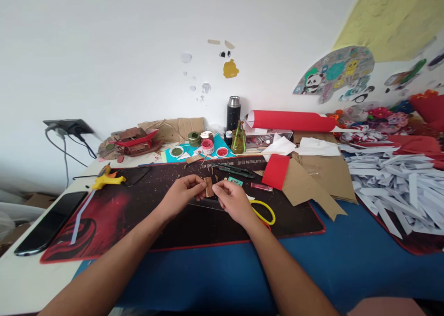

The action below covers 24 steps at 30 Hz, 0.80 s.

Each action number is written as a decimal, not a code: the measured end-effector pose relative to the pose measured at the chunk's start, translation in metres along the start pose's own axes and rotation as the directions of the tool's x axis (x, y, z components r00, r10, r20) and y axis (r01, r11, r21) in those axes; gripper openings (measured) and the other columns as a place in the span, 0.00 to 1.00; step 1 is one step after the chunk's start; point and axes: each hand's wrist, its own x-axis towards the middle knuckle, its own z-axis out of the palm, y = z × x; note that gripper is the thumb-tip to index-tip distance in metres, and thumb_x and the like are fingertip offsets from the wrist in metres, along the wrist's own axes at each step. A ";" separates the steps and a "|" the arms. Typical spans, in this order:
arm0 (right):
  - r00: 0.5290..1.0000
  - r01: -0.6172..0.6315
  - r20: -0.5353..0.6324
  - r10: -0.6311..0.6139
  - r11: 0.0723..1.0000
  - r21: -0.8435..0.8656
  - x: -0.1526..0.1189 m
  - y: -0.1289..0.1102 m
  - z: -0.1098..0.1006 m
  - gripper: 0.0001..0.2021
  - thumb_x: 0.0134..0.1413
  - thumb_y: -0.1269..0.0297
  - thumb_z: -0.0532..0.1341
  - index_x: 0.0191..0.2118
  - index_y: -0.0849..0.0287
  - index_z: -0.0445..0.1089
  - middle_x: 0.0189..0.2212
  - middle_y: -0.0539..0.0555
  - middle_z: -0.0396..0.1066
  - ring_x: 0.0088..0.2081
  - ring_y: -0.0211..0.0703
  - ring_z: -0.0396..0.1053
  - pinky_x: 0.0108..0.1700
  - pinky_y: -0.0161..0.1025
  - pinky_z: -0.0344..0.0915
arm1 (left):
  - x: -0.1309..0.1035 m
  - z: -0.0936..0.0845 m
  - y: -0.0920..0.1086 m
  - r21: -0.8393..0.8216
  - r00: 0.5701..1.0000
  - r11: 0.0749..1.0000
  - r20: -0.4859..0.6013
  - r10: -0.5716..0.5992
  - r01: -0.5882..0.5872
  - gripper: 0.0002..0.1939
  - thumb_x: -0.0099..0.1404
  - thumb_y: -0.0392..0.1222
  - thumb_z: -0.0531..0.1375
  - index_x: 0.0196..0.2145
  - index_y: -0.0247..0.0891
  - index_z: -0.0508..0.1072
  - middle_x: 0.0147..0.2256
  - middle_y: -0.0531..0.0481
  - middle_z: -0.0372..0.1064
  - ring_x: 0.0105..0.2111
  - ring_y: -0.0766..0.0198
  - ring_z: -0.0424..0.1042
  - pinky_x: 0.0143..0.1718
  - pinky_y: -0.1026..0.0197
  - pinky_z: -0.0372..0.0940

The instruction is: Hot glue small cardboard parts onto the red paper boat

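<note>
My left hand [183, 192] pinches a small brown piece [208, 187] that looks like cardboard or thin wood, held upright above the dark desk mat [169, 230]. Close by on its other side, my right hand [235, 202] is closed, thumb and fingertips pressed together near the piece's edge. What those right fingertips hold, if anything, is too small to make out. Yellow-handled scissors [272, 213] lie partly hidden behind my right wrist. A dark utility knife [236, 170] rests on the mat beyond my hands, among brown scraps.
A yellow glue gun [108, 178] and a phone [52, 221] lie at left. Paint pots [208, 146], a black flask [233, 114] and a red paper roll [291, 120] line the back. Cut cardboard [305, 186] and a heap of folded white paper strips [402, 186] occupy the right.
</note>
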 end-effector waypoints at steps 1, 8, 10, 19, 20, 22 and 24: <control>1.000 -0.006 0.020 0.006 1.000 -0.009 -0.001 -0.001 0.000 0.18 0.66 0.44 0.63 0.38 0.55 0.73 0.17 0.42 0.60 0.19 0.36 0.57 0.24 0.35 0.54 | 0.000 -0.001 0.000 -0.004 1.000 1.000 -0.008 0.006 -0.006 0.21 0.62 0.60 0.70 0.31 0.38 0.75 0.28 0.51 0.75 0.28 0.63 0.71 0.34 0.59 0.67; 0.998 0.006 0.064 -0.002 0.998 -0.056 -0.003 -0.005 0.002 0.11 0.67 0.55 0.62 0.36 0.56 0.74 0.18 0.42 0.60 0.21 0.36 0.58 0.27 0.35 0.56 | 0.001 -0.002 0.001 -0.008 1.000 1.000 -0.014 0.012 -0.012 0.22 0.62 0.61 0.71 0.31 0.39 0.75 0.27 0.52 0.76 0.27 0.64 0.71 0.33 0.60 0.67; 0.999 0.000 0.044 0.003 0.998 -0.070 -0.003 -0.005 0.001 0.11 0.67 0.56 0.62 0.36 0.56 0.74 0.19 0.42 0.61 0.22 0.36 0.58 0.27 0.36 0.56 | 0.001 -0.003 0.002 -0.008 1.000 1.000 0.001 0.020 -0.020 0.24 0.63 0.64 0.70 0.31 0.38 0.76 0.27 0.51 0.76 0.27 0.63 0.71 0.33 0.59 0.68; 0.998 0.062 0.036 -0.058 0.990 -0.125 -0.002 -0.001 0.002 0.11 0.65 0.56 0.63 0.35 0.57 0.76 0.28 0.49 0.73 0.31 0.41 0.68 0.34 0.38 0.60 | 0.003 -0.009 0.005 -0.046 1.000 0.999 -0.004 0.029 -0.029 0.25 0.63 0.65 0.70 0.31 0.38 0.76 0.27 0.50 0.77 0.27 0.64 0.71 0.34 0.60 0.67; 0.997 0.065 0.040 -0.060 0.989 -0.134 -0.003 -0.001 0.003 0.11 0.65 0.55 0.63 0.36 0.57 0.76 0.28 0.49 0.73 0.31 0.41 0.68 0.34 0.38 0.59 | 0.003 -0.009 0.004 -0.061 1.000 0.998 -0.007 0.027 -0.028 0.25 0.63 0.64 0.71 0.31 0.38 0.76 0.26 0.50 0.76 0.27 0.64 0.71 0.34 0.61 0.67; 0.997 0.067 0.042 -0.061 0.983 -0.169 -0.003 0.000 0.003 0.13 0.65 0.54 0.62 0.35 0.57 0.75 0.28 0.49 0.73 0.30 0.41 0.67 0.33 0.38 0.58 | 0.003 -0.008 0.001 -0.090 1.000 0.996 -0.013 0.023 -0.024 0.25 0.62 0.64 0.71 0.30 0.38 0.74 0.26 0.51 0.76 0.26 0.65 0.70 0.33 0.61 0.67; 0.997 0.068 0.049 -0.060 0.981 -0.182 -0.004 0.000 0.003 0.14 0.65 0.52 0.61 0.35 0.56 0.75 0.28 0.49 0.72 0.30 0.41 0.66 0.33 0.38 0.58 | 0.003 -0.007 -0.002 -0.109 1.000 0.994 -0.018 0.017 -0.019 0.26 0.62 0.65 0.70 0.30 0.39 0.72 0.25 0.51 0.74 0.25 0.65 0.70 0.32 0.61 0.67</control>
